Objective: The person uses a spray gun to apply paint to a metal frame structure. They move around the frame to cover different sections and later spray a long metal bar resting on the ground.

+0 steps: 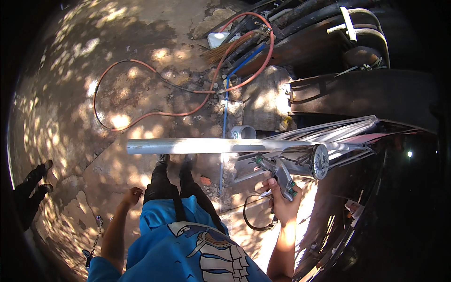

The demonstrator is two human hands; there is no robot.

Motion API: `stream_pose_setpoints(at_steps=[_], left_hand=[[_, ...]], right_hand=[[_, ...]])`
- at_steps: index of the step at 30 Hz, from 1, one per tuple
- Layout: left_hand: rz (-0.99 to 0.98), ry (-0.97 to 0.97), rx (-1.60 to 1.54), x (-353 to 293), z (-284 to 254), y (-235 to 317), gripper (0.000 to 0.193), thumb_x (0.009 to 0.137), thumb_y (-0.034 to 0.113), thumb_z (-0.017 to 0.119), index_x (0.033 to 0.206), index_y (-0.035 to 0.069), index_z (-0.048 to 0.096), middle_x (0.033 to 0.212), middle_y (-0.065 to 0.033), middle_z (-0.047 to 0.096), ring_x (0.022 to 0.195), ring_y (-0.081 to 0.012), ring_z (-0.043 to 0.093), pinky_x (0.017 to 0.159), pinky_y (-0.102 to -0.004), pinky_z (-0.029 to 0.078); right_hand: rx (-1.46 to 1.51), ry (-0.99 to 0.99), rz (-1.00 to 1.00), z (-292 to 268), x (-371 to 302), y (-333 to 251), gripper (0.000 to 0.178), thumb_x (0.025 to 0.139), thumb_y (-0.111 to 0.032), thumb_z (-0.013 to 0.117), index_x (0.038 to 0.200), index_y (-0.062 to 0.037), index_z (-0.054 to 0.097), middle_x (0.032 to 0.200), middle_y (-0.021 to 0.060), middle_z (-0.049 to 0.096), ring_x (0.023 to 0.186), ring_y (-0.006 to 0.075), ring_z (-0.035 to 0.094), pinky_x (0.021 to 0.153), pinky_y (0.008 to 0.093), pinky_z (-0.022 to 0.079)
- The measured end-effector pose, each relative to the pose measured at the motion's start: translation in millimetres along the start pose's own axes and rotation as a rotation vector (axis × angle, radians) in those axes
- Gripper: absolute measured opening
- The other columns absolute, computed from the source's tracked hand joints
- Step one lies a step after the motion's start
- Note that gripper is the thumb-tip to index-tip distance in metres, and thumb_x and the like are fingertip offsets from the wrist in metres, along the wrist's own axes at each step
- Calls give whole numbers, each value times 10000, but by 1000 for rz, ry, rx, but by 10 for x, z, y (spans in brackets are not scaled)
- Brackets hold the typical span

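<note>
A metal spray gun [282, 177] with green fittings is in my right hand [285, 202], whose fingers wrap its handle. A paint-stained metal cup [300, 160] lies against the gun and seems joined to it. From below the grip loops a short dark hose [245, 211]. Just beyond the gun, a long pale bar [188, 146] runs crosswise in front of me; what supports it is hidden. My left hand [133, 195] hangs low on the left with its fingers curled in and nothing visible in them, apart from the bar.
An orange-red hose [155, 114] loops over the ground ahead. Near it lie a thin blue pipe [225, 122] and a white round container [243, 132]. Pale bars [338, 131] are stacked at right, below dark pipes [300, 28]. Another person's dark-clad legs [34, 185] show at far left.
</note>
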State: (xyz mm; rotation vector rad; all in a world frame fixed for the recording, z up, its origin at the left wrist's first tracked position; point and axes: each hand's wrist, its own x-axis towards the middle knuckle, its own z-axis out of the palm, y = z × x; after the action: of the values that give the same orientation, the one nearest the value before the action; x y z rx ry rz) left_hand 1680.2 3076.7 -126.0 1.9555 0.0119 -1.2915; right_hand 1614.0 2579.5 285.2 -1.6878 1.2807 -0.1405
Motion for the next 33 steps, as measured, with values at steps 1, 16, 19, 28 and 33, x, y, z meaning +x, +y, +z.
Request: stream_pose_setpoints(at_steps=[1, 16, 19, 28, 33], left_hand=[[9, -3, -15, 5, -4, 3, 247, 1016, 181, 599, 1103, -18, 717, 996, -132, 765, 892, -208, 720, 831, -348, 559], [68, -20, 81, 281, -372, 121, 274, 1040, 226, 592, 1096, -9, 722, 966, -119, 765, 864, -219, 711, 809, -364, 562], [66, -26, 62, 296, -480, 84, 277, 1043, 233, 590, 1106, -3, 719, 960, -115, 765, 835, -205, 699, 799, -366, 561], [15, -51, 92, 277, -786, -27, 260, 1055, 189, 548, 1113, -16, 698, 982, -122, 769, 891, -213, 729, 841, -358, 577], [32, -31, 79, 332, -873, -195, 261, 1032, 220, 588, 1122, 14, 722, 958, -102, 769, 844, -206, 718, 792, -359, 568]], right_hand=[[-35, -50, -79, 70, -88, -31, 256, 980, -198, 774, 1046, 36, 694, 820, 85, 745, 648, 98, 647, 551, 238, 476], [-191, 462, -200, -391, 252, 63, 367, 979, -356, 770, 1022, 2, 699, 737, 43, 702, 570, 96, 641, 419, 241, 397], [-192, 447, -203, -484, 283, 12, 383, 997, -339, 746, 1076, 33, 701, 770, 54, 713, 644, 117, 690, 423, 241, 425], [-174, 197, -54, 457, -348, -213, 297, 974, -250, 784, 972, 27, 675, 682, 36, 655, 570, 80, 581, 512, 252, 428], [-36, 59, -102, 1098, -892, -256, 265, 947, -162, 812, 1023, 70, 709, 757, 54, 700, 689, 71, 622, 635, 233, 490]])
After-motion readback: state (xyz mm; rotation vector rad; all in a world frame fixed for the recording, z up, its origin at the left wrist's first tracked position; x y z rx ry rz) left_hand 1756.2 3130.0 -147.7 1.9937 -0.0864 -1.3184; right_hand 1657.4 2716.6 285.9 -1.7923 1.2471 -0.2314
